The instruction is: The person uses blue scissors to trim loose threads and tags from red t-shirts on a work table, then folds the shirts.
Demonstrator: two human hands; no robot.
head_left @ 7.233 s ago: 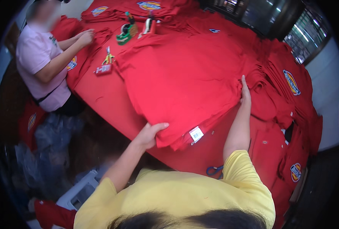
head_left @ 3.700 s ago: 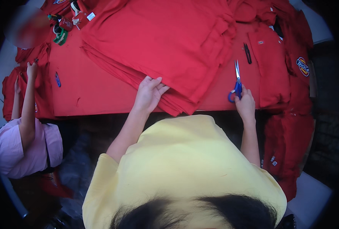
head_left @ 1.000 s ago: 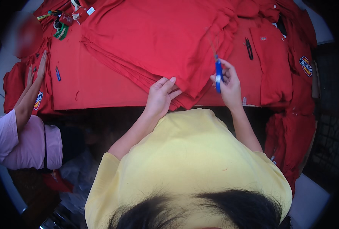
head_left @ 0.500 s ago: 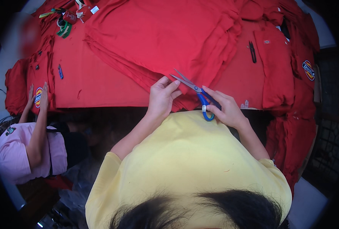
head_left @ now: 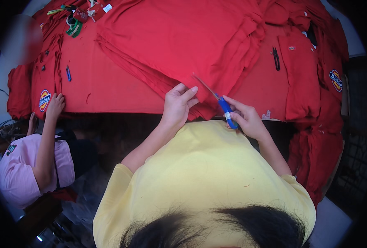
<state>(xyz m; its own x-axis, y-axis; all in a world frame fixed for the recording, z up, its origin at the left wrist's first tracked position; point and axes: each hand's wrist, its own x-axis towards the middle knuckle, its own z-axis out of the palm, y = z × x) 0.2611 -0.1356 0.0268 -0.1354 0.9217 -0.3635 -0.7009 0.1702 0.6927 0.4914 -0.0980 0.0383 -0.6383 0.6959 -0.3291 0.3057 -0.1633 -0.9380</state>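
A pile of red garments [head_left: 179, 45] lies across the red-covered table in front of me, with its corner toward my chest. My left hand [head_left: 178, 103] is closed, thumb and fingers pinching the red cloth at that near corner. Blue-handled scissors [head_left: 225, 106] sit in my right hand [head_left: 249, 120], with fingers in and around the handles. Their blades look together, or seen nearly edge-on, and point up and left over the cloth just beyond my left fingertips. Whether the tip touches the fabric I cannot tell.
Black thread snips [head_left: 276, 58] lie to the right, beside folded red garments [head_left: 300, 78]. A small blue tool [head_left: 68, 73] lies at left. A green tape roll [head_left: 74, 29] and other small items sit far left. A co-worker's hand [head_left: 56, 104] rests on red cloth at the left edge.
The scissor blades, spread apart before, now appear together, and the handles have turned and come closer. My left hand keeps its pinch. The co-worker's hands have moved down toward the table edge.
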